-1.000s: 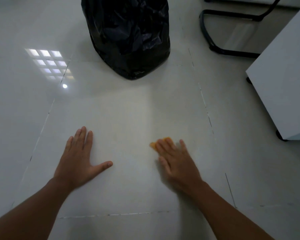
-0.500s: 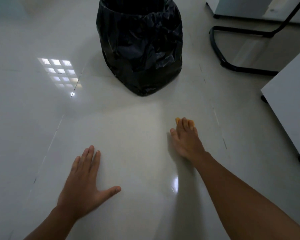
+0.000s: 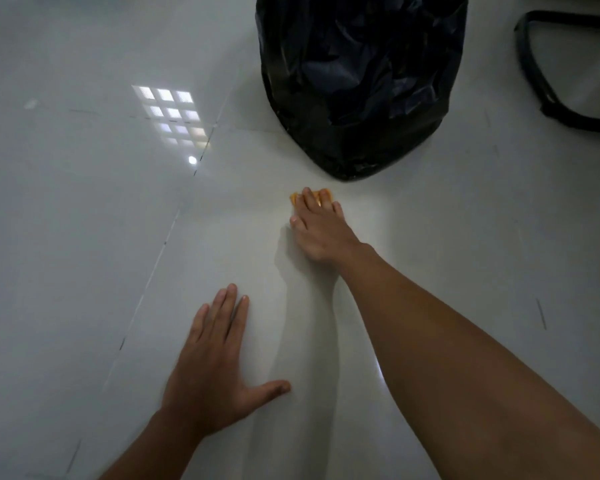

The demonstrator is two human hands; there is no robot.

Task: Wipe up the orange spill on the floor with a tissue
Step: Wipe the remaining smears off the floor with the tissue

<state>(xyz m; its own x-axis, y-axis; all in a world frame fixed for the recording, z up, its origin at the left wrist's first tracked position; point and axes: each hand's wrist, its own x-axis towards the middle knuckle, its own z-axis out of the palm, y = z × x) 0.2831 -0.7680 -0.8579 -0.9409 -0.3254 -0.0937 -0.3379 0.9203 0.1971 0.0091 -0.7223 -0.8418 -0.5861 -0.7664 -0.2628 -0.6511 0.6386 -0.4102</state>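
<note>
Bracing hand: we keep our left hand (image 3: 212,372) flat on the floor (image 3: 84,254) at lower left, fingers straight, thumb splayed toward the right, holding nothing.
Floor, left part: we note glossy pale tiles with thin grout lines and a bright grid-shaped light reflection (image 3: 168,116) at upper left.
Working hand: our right hand (image 3: 317,225) lies ahead of and to the right of the left hand, at full reach, fingers extended and pressing downward.
Grip state: we press the tissue (image 3: 295,198) under the straight fingertips; the fingers do not curl round it, so this is a flat press and not a pinch.
Tissue position: we see only an orange-stained edge showing past and between the fingertips, flat on the tile.
Key relation: we judge the tissue to sit directly beneath the right fingertips, far from the left hand; the right forearm's long axis runs from lower right up toward the bin.
Spill: we cannot make out any orange liquid on the tile around the hand.
Bin: we find a bin lined with a black bag (image 3: 357,81) just beyond the tissue, near but not touching it.
Room, right part: we see a black curved chair base (image 3: 551,105) at upper right, well apart.
</note>
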